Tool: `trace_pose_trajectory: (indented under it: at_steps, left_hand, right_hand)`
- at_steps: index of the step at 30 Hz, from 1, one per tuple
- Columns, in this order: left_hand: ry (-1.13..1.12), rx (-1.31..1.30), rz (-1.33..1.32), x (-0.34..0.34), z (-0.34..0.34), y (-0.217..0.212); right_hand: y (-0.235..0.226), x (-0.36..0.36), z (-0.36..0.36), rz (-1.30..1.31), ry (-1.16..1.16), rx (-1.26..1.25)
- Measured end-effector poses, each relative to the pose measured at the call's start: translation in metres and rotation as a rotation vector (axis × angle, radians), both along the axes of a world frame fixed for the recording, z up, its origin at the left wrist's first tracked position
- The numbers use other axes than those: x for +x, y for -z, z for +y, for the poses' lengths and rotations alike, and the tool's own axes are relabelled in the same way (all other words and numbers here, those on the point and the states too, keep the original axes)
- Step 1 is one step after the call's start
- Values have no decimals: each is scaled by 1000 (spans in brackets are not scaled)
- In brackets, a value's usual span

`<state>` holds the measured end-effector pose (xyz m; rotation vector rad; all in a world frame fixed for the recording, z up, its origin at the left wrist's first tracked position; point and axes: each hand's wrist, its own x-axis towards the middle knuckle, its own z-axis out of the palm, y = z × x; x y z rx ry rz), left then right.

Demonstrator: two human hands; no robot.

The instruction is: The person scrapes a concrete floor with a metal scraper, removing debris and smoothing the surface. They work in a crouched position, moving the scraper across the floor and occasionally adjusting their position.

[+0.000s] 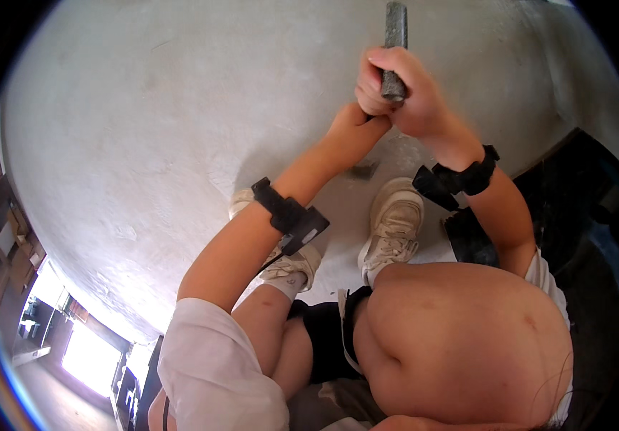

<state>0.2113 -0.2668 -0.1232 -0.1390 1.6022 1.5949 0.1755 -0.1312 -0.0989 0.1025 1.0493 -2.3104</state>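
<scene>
At one o'clock from the middle we see our right hand point(403, 90) clenched around a dark grey metal bar point(395, 43), whose upper end sticks out toward twelve against the pale plaster wall point(144, 129). Our left hand point(349, 118) sits just below at seven o'clock of the right, tucked behind it; we cannot tell whether it grips the bar. Both wrists carry black bands point(291, 215). Below, toward six, our white sneakers point(392, 226) rest on the grey floor, and our bare knee point(467, 337) fills the lower right.
</scene>
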Motion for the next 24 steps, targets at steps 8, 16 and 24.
trace_pose_trajectory:
  at_steps: [8,16,24]
  left_hand:
    - [91,468,-392,-21,8,-43]
    - [-131,426,-135,-66,14,-29]
    - [-238,425,-347,-58,-8,2]
  right_hand:
    - [-31,-19,17,116,62,-73]
    - [-41,-59,13,466,242,576]
    - [-13,-79,-7,837,170,1104]
